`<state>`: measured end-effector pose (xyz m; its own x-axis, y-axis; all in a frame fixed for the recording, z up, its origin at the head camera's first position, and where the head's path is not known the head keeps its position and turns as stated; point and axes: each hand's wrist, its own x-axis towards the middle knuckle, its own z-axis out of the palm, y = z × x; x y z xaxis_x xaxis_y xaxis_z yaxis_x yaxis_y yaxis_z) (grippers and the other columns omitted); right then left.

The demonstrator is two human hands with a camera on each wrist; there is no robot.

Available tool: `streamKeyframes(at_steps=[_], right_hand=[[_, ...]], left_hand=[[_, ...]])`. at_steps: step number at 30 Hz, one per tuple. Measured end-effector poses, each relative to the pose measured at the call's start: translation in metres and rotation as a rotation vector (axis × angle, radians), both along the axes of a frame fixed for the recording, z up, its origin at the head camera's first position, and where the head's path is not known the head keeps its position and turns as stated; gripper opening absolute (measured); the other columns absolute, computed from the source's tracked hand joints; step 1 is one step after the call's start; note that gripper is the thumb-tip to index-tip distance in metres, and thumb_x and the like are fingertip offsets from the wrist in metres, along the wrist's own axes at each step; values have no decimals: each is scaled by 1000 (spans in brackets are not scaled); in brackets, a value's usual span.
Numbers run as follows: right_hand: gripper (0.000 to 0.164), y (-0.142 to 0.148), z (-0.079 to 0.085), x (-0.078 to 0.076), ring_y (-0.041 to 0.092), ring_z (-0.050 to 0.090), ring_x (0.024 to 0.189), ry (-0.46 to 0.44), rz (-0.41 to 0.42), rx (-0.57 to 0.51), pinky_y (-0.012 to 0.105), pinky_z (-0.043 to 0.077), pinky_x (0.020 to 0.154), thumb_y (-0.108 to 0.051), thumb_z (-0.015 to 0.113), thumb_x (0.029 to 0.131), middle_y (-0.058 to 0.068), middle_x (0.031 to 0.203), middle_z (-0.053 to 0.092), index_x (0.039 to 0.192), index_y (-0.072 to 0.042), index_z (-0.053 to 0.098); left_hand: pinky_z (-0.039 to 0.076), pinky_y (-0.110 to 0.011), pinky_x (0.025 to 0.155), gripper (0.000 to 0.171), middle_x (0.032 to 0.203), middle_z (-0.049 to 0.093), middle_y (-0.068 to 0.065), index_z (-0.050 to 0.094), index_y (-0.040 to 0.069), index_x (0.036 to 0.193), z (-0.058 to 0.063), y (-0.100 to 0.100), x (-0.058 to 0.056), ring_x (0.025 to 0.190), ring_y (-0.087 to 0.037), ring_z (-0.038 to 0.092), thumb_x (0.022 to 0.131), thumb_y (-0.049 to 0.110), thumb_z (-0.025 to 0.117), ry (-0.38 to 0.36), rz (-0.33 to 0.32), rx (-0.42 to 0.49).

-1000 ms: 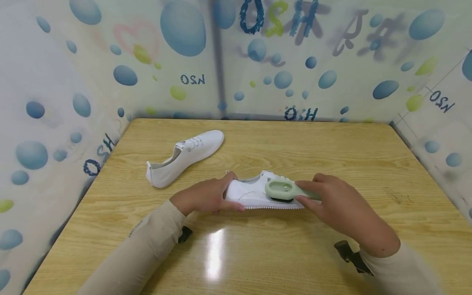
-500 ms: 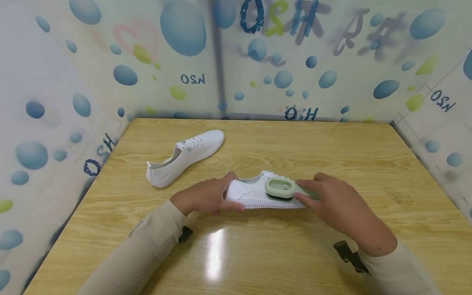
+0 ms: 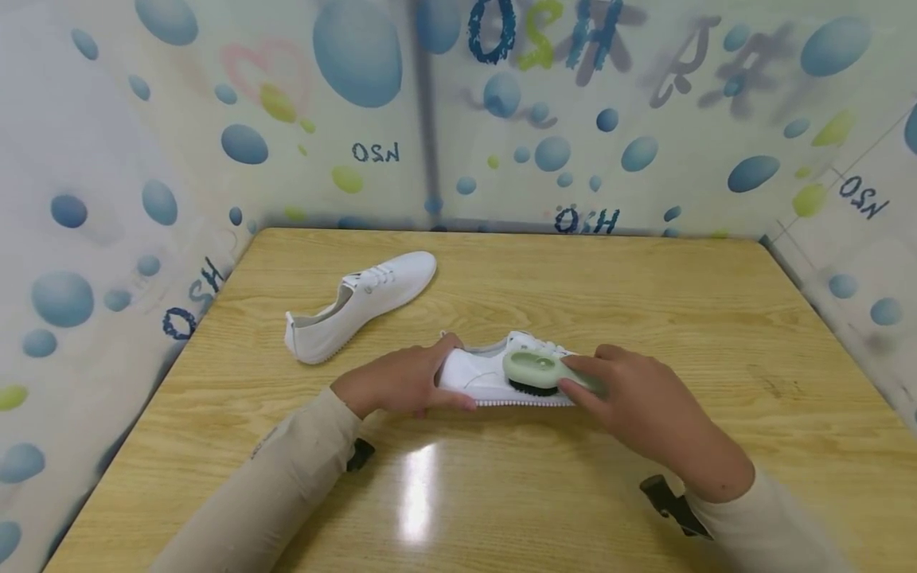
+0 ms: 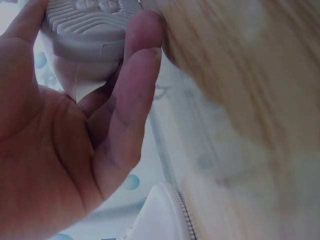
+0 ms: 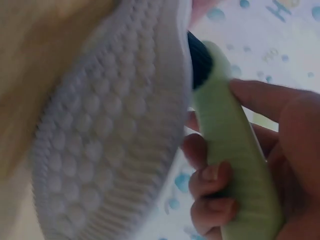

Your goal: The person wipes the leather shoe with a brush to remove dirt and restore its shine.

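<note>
A white lace-up shoe (image 3: 473, 370) lies toe to the right at the middle of the table, its ridged sole edge facing me. My left hand (image 3: 404, 380) grips its heel, thumb along the near side; in the left wrist view the fingers (image 4: 132, 100) curl beside the patterned sole (image 4: 90, 30). My right hand (image 3: 645, 406) holds a pale green brush (image 3: 530, 368) by its handle, fingers wrapped round it in the right wrist view. The dark bristles (image 5: 201, 60) press against the shoe's side, below the laces. The toe is partly hidden behind the brush and right hand.
A second white shoe (image 3: 358, 306) stands at the back left of the wooden table (image 3: 609, 286), toe pointing to the far right. Walls (image 3: 487, 127) patterned with blue and green dots rise behind the table and along both sides. Dark straps (image 3: 673, 505) hang at both wrists.
The right hand and the brush have slid a little left along the shoe's side, toward the heel. The left hand and both shoes have stayed in place.
</note>
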<state>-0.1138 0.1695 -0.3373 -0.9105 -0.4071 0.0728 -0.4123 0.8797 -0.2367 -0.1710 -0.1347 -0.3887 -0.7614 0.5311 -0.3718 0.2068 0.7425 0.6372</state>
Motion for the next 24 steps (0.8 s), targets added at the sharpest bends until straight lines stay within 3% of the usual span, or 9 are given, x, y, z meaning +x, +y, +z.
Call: streamKeyframes(at_steps=[5, 15, 18, 24], right_hand=[[36, -11, -8, 2, 10, 51, 66, 49, 33, -25, 30, 46, 59, -36, 68, 95, 5, 92, 66, 121, -13, 73], [41, 8, 7, -2, 15, 63, 77, -49, -25, 53, 37, 50, 61, -44, 66, 95, 4, 102, 70, 124, -16, 71], [42, 10, 7, -4, 17, 65, 81, -61, -6, 57, 41, 52, 65, -45, 65, 95, 4, 104, 70, 126, -16, 70], [44, 5, 2, -5, 25, 70, 93, -79, 42, 62, 48, 56, 76, -46, 67, 93, 8, 114, 72, 124, -14, 70]], left_hand=[[52, -35, 61, 73, 75, 66, -6, 38, 27, 132, -1, -1, 0, 57, -21, 65, 79, 62, 75, 0, -3, 13], [53, -34, 58, 76, 81, 65, -8, 37, 23, 133, -4, -2, 1, 56, -20, 63, 79, 60, 77, -28, 12, 56], [52, -32, 60, 80, 78, 64, -6, 36, 21, 132, -3, -5, 3, 58, -17, 61, 78, 63, 76, 26, -8, 23], [49, -31, 70, 81, 78, 63, -2, 38, 16, 128, -1, -17, 12, 69, -12, 59, 77, 66, 75, 235, -18, -96]])
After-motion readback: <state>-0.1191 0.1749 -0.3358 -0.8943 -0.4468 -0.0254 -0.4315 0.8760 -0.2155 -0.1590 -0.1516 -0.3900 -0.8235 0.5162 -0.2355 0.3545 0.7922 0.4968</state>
